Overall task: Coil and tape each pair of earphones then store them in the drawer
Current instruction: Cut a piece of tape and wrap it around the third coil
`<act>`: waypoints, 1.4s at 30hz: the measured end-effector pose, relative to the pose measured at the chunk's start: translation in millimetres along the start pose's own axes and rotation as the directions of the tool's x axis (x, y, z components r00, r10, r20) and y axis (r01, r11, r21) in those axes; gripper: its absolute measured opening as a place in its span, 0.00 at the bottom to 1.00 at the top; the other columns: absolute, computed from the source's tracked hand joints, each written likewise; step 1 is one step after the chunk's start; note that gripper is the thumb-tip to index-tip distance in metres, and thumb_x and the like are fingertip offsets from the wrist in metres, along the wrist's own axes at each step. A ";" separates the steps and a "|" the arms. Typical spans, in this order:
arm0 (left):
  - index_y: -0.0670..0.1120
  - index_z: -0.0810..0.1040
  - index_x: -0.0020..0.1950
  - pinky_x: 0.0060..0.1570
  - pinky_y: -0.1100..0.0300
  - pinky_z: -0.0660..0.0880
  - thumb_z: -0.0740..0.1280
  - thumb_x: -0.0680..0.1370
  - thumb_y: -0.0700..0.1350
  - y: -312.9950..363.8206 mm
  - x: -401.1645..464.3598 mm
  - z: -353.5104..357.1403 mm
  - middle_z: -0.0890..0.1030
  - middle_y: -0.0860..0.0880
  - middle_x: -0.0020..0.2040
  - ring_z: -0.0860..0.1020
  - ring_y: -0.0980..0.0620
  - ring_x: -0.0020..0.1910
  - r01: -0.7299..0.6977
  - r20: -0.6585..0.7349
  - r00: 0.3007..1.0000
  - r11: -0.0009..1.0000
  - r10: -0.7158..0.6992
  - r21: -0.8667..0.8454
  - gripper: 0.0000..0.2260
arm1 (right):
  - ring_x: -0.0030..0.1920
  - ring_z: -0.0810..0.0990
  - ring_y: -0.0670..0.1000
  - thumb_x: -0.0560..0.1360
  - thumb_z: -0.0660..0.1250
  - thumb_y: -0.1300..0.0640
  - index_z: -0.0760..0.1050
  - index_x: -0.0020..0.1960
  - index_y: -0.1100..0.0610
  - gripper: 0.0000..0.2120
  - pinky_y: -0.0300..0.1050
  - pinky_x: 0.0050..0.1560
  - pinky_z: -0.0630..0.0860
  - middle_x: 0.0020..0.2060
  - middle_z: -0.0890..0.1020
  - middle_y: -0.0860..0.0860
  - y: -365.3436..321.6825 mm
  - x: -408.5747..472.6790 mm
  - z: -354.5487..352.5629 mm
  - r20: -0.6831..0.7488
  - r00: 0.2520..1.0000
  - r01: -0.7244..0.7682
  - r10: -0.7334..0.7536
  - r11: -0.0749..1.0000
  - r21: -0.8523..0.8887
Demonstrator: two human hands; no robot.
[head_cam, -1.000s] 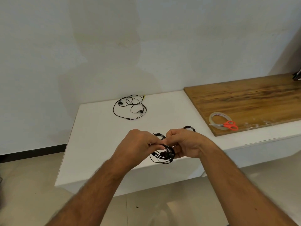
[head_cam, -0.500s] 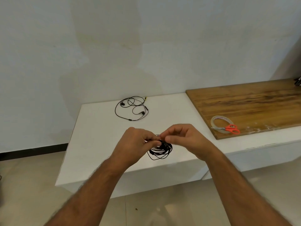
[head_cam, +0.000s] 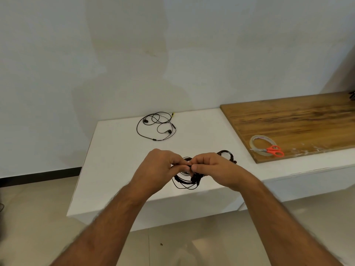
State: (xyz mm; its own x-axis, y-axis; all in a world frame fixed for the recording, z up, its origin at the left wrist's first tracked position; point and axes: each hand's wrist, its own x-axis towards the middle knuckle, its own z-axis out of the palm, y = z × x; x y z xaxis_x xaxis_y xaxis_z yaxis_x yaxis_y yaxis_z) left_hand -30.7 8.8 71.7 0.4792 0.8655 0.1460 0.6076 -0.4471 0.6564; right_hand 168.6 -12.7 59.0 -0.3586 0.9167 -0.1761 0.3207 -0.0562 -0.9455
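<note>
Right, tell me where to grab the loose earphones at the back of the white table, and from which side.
Take the loose earphones from above, pinching the tangle where several loops cross near the middle. They lie flat and spread out on the white table, so a single outer strand would only drag the rest along. Both hands are busy with another pair.

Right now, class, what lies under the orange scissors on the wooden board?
The scissors rest on a clear tape roll, which lies on the wooden board. The blades over the roll are hard to make out.
</note>
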 end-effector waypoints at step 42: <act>0.40 0.81 0.43 0.29 0.67 0.74 0.68 0.76 0.40 -0.8 0.7 -1.4 0.84 0.46 0.37 0.82 0.53 0.36 0.593 0.310 0.766 0.431 -0.563 -0.681 0.04 | 0.42 0.77 0.48 0.73 0.69 0.51 0.79 0.44 0.51 0.04 0.49 0.41 0.75 0.40 0.80 0.45 -4.4 9.7 25.8 -0.185 0.872 0.150 -0.453 0.608 -0.779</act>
State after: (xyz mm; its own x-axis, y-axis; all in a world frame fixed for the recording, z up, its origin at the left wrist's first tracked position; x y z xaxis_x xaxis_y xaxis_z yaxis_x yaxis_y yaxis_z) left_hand -31.8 10.0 72.3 0.2211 0.8445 -0.4879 0.1147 0.4742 0.8729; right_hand 141.1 -13.8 54.3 -0.2960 0.8983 0.3249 0.8243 0.4120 -0.3882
